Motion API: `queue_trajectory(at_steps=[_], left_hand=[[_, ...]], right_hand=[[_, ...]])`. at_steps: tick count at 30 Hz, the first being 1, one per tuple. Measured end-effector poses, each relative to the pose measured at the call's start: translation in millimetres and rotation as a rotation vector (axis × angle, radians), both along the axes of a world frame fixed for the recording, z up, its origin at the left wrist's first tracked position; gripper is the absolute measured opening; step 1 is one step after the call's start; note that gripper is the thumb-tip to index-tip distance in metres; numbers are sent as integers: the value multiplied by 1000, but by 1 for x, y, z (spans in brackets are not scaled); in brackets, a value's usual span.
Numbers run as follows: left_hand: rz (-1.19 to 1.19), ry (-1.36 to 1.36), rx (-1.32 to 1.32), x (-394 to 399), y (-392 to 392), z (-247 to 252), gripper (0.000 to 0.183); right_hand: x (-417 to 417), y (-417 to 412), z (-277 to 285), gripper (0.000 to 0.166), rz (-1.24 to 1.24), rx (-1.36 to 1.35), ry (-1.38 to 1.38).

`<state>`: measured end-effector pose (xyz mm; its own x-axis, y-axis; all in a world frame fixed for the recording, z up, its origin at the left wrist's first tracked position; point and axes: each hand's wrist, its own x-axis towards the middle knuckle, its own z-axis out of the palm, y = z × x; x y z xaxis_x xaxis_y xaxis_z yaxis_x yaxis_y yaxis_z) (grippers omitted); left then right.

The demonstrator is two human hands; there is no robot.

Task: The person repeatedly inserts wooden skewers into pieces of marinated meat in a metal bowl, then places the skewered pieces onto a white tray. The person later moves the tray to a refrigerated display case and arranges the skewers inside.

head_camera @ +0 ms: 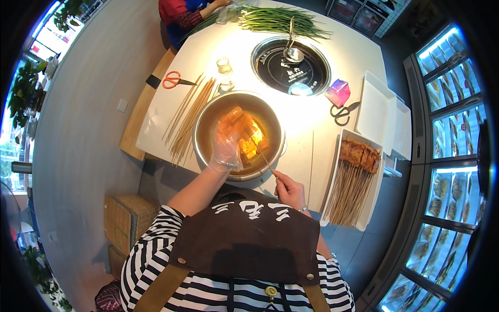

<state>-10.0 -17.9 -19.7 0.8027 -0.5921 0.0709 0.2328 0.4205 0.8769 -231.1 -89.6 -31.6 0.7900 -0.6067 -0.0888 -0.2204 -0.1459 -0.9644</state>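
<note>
A large stainless steel bowl (199,156) stands at the table's near edge, with oily orange liquid and brownish food pieces (249,150) inside. My left hand (229,134), in a clear plastic glove, is down in the bowl against the food. Its fingertips are blurred by the wet glove, so their grip is unclear. At the bowl's near right rim, my right hand (289,187) is bare and pinches the lower end of a thin wooden skewer (268,162). This skewer slants up over the rim, its upper part reaching a food piece beside my left hand.
Loose skewers (193,121), red-handled scissors (177,80) and a glass jar (225,72) lie left. Right are black scissors (343,113) and a white tray (364,220) of loaded skewers, near stacked trays (376,113). Beyond are a round inset cooker (273,74), green stalks (276,21) and another person (187,17).
</note>
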Motion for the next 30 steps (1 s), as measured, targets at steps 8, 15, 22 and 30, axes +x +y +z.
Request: queue_trajectory(at_steps=[8, 15, 22, 30], left_hand=[[33, 95, -130, -17, -7, 21, 40], [-46, 291, 31, -13, -4, -1, 34], [-139, 212, 188, -7, 14, -8, 29], [-255, 223, 366, -1, 20, -4, 26]], right_hand=[[5, 4, -2, 26, 13, 275, -12], [9, 6, -10, 28, 23, 530, -22], [15, 6, -7, 27, 45, 588, -12], [19, 0, -29, 28, 2, -509, -240]])
